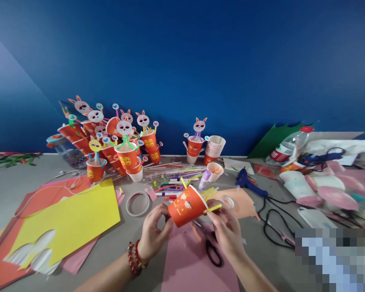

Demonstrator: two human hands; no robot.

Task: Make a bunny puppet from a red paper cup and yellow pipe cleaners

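Note:
A red paper cup (187, 206) with printed figures is tilted on its side above the table, its rim toward the right. My left hand (155, 231) closes on the cup's base from the left. At the rim, the fingers of my right hand (228, 229) pinch a yellow strip (213, 208) that sticks out from the cup. Another yellow strip (183, 182) stands out on the cup's far side. Beneath my hands lie a pink paper sheet (197, 263) and scissors with black handles (213, 253); their blades are partly hidden.
Red cups with paper rabbit heads (126, 156) crowd the back left. A cup stack (214, 150), a glue stick (205, 179) and a blue glue gun (251, 182) stand or lie beyond the hands. Yellow paper (76, 227) lies left, near a tape roll (138, 204).

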